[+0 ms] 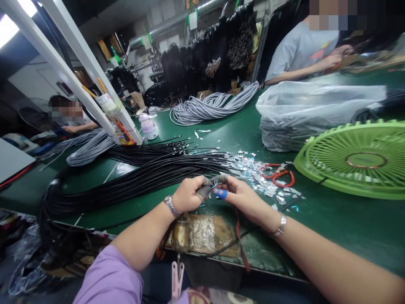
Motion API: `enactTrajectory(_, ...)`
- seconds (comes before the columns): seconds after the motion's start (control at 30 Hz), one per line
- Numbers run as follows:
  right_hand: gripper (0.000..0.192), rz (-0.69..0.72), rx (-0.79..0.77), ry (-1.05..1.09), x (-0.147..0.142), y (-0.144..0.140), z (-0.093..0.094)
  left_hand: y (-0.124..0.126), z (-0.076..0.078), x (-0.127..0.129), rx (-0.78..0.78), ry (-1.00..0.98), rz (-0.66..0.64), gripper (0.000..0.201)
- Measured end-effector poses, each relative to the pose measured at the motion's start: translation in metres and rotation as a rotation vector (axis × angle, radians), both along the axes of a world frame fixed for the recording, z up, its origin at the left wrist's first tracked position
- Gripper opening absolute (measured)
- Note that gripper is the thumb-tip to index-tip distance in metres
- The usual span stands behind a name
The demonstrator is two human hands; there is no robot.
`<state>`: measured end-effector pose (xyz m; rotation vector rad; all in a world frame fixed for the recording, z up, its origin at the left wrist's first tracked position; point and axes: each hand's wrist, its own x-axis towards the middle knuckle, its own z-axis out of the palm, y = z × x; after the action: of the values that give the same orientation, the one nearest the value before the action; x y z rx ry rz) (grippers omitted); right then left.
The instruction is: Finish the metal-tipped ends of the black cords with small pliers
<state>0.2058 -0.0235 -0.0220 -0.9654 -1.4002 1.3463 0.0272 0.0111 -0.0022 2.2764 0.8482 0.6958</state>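
Observation:
My left hand (190,195) and my right hand (242,197) meet over the near edge of the green table, fingers closed in a pinch. Between the fingertips show thin blue and whitish wires (216,184), apparently a stripped cable end; the fingers hide most of it. Grey wraps cover several fingertips, and blue tape is around my right thumb. Just beyond my hands lies a thick bundle of black cables (142,181), its ends pointing right. White and blue scraps (253,171) are strewn there. Red-handled scissors (284,178) rest among them, right of my right hand.
A green fan (357,160) stands at right, before a plastic bag of cables (310,118). Grey cable coils (209,107) and a lilac bottle (147,126) sit farther back. White posts (85,67) rise at left. Taped cardboard (205,234) lies under my wrists. Two people sit across.

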Motion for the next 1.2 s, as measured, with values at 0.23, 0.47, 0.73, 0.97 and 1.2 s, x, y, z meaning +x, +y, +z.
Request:
enactTrajectory(0.23,0.037,-0.059,0.074,-0.086,-0.003,0.000,-0.005,0.001,-0.003,0.000,0.071,0.052,0.000,0.008)
enactTrajectory(0.47,0.020,-0.151,0.250,-0.277,-0.002,0.001,-0.013,0.001,-0.002,-0.001,0.044,0.046,-0.012,0.011)
enactTrajectory(0.73,0.020,-0.264,0.294,-0.467,-0.006,-0.006,-0.004,0.002,-0.008,-0.003,0.185,0.127,-0.004,0.011)
enactTrajectory(0.97,0.011,-0.220,0.381,-0.478,-0.002,-0.006,-0.003,0.001,-0.003,-0.002,0.113,0.038,-0.001,0.013)
enactTrajectory(1.2,0.018,-0.227,0.348,-0.437,0.004,-0.003,-0.003,0.002,0.001,0.000,-0.221,-0.110,0.027,0.023)
